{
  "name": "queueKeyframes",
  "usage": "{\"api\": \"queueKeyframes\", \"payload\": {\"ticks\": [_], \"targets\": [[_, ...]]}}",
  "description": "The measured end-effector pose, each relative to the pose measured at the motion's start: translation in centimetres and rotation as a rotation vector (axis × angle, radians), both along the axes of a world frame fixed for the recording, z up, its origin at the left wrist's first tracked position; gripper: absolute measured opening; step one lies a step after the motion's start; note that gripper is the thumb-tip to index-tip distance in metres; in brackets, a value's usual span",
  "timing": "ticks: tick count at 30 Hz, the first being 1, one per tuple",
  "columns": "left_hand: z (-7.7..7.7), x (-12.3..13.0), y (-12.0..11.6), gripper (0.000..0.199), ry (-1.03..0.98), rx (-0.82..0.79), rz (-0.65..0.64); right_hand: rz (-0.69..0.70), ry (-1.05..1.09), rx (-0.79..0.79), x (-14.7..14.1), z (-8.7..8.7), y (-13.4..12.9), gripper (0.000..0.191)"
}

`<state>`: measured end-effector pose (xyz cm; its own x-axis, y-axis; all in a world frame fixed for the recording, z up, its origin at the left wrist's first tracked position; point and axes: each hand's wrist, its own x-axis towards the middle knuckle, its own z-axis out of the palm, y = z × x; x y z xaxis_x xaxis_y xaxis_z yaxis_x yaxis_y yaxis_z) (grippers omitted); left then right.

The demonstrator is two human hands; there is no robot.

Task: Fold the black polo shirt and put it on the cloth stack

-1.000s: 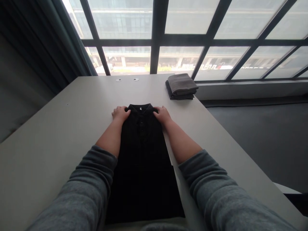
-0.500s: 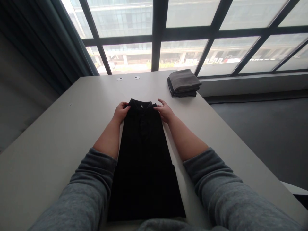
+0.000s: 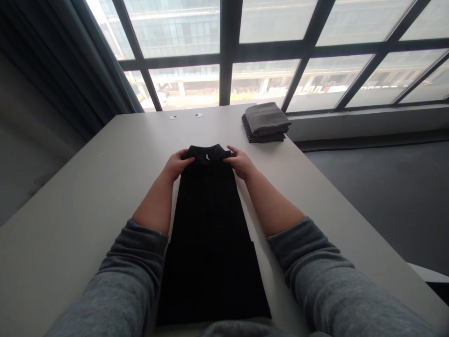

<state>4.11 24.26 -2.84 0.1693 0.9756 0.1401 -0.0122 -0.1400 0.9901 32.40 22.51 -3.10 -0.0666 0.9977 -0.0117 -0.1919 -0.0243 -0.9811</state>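
Observation:
A black polo shirt (image 3: 212, 234) lies lengthwise on the white table (image 3: 115, 187), its sides folded in so it makes a long narrow panel. Its collar is at the far end, with a small white label inside the neck. My left hand (image 3: 178, 164) pinches the shirt at the left shoulder beside the collar, thumb on top. At the opposite shoulder, my right hand (image 3: 240, 163) grips the cloth between thumb and fingers, its index finger raised. The shirt's hem lies close to my body.
A stack of folded clothes (image 3: 267, 120), grey on top and dark below, sits at the table's far right. Two round white cable-hole covers (image 3: 199, 115) are near the back edge. Windows stand behind the table, and a dark curtain (image 3: 70, 61) hangs at the left.
The collar has become more upright and rounded. My left thumb has moved slightly inward over the left shoulder, and my right hand has closed more on the right shoulder.

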Motion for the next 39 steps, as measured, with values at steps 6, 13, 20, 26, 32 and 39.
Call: {"api": "queueKeyframes", "payload": {"ticks": [6, 13, 20, 26, 32, 39], "targets": [[0.3, -0.9, -0.7, 0.055, -0.045, 0.095, 0.004, 0.086, 0.011, 0.154, -0.4, 0.9, -1.3, 0.059], [0.9, -3.5, -2.3, 0.046, 0.093, 0.181, -0.03, 0.017, -0.291, 0.301, 0.4, 2.7, -3.0, 0.03], [2.5, -4.9, -7.7, 0.038, 0.405, 0.29, -0.126, 0.072, -0.662, 0.558, 1.8, 3.6, -8.4, 0.017], [2.1, -4.7, -12.2, 0.02, 0.586, 0.328, -0.279, 0.187, -0.958, 0.832, 3.0, 2.1, -12.3, 0.029], [0.7, -5.1, -13.2, 0.037, 0.842, 0.436, -0.356, 0.276, -1.164, 0.826, 3.6, 0.9, -13.2, 0.03], [1.4, -5.5, -14.4, 0.036, 0.883, 0.459, -0.337, 0.266, -1.126, 0.791, 3.7, 0.7, -13.7, 0.029]]}}
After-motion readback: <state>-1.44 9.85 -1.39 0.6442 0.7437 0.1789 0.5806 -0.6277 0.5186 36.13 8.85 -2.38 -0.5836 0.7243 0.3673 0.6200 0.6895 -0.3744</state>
